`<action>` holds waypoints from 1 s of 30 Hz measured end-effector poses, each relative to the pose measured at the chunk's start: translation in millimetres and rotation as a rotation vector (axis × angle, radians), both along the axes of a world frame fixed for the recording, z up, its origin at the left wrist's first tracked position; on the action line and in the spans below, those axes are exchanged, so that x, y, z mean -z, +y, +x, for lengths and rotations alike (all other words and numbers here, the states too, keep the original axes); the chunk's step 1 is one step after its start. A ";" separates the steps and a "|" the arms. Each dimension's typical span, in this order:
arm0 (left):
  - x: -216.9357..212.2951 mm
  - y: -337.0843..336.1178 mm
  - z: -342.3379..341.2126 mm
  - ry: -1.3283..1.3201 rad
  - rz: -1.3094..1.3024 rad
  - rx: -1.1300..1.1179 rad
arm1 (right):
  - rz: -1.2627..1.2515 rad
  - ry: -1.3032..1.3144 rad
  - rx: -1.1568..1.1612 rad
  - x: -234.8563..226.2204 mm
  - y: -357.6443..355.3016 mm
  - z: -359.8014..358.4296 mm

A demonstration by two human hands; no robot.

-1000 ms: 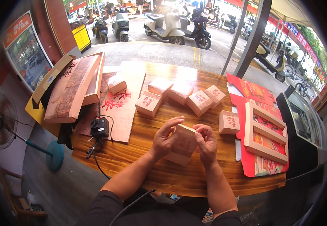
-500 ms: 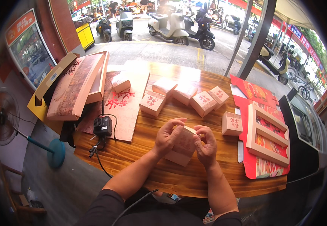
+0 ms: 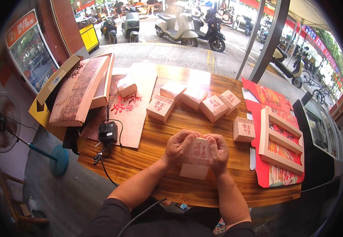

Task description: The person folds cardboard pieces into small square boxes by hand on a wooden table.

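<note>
Near the front of the wooden table (image 3: 159, 160), a small pale pink cardboard box (image 3: 195, 161) with red lettering is held between my two hands. My left hand (image 3: 178, 145) grips its left side near the far end, thumb on the printed face. On the opposite side my right hand (image 3: 218, 152) closes round it the same way, thumb pressing the face. The fingertips of both hands meet at the far edge, which they partly cover. Beyond them stand several small boxes of the same kind, among them one box (image 3: 160, 108) at the left and another (image 3: 244, 129) at the right.
At the left, large pink boxes (image 3: 74, 93) lean beside a flat printed board (image 3: 134, 106) with a black power adapter (image 3: 107, 132) and cable. A cardboard divider frame (image 3: 263, 136) lies on red printed card (image 3: 272, 182) at the right. A fan (image 3: 59, 161) stands on the floor.
My hands have come slightly nearer to me and tipped the box, so its printed face now shows more squarely. The fingertips have closed together over its far edge.
</note>
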State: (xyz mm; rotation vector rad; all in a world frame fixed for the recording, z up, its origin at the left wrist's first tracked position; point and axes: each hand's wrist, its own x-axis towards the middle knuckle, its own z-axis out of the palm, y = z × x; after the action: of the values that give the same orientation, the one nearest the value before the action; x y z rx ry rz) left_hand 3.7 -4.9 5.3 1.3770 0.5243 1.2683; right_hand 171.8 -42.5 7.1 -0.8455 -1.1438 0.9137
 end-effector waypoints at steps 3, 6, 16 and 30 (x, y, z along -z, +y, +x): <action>0.9 -1.2 0.3 -0.023 0.020 0.014 | -0.149 0.189 -0.084 -3.2 0.2 1.7; -1.0 1.3 -1.8 0.082 0.191 -0.032 | -0.255 0.375 -0.157 3.0 7.0 16.4; -22.9 1.3 -2.6 0.416 0.620 -0.032 | -0.484 0.432 -0.161 7.4 17.3 35.7; 10.1 16.5 -6.3 0.612 0.316 -0.167 | -0.119 0.396 -0.159 -13.9 6.0 29.8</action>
State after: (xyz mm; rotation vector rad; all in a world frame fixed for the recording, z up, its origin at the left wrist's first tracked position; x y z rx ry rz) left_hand -2.6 11.6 -4.8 2.0411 0.8969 1.0757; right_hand 201.6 -36.5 21.0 -0.6358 -0.8252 1.2291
